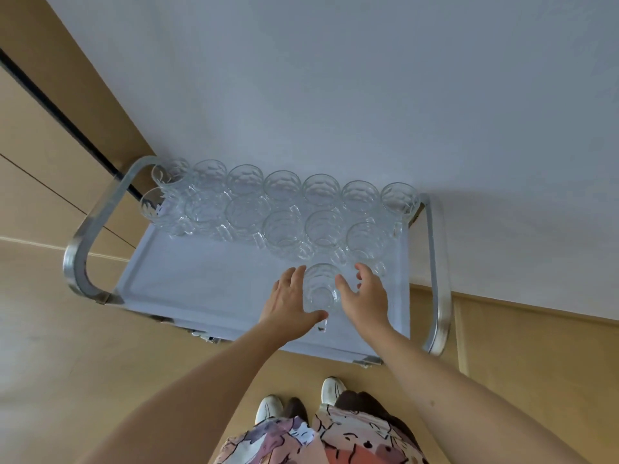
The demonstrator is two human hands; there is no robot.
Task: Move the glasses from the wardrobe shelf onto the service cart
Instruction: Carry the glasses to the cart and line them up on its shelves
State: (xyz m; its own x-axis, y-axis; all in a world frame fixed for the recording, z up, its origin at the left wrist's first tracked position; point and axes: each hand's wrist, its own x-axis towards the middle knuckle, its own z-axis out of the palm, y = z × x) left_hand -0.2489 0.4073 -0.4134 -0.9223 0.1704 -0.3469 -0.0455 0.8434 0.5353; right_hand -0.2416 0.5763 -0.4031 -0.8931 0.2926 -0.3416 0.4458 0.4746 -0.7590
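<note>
A clear faceted glass mug [321,289] stands on the white top of the service cart [207,283], in front of two rows of several matching glasses [283,209] along the cart's far edge. My left hand [289,301] lies against the mug's left side with straight fingers, and its thumb reaches under the mug's near edge by the handle. On the mug's right side is my right hand [363,296], fingers spread and relaxed, at or just off the glass. The wardrobe shelf is out of view.
Chrome loop handles stand at the cart's left end [78,249] and right end [437,279]. The cart is pushed against a white wall [335,95]. A wooden wardrobe panel [40,135] is at the left. My shoes [268,408] are on the wooden floor below the cart's near edge.
</note>
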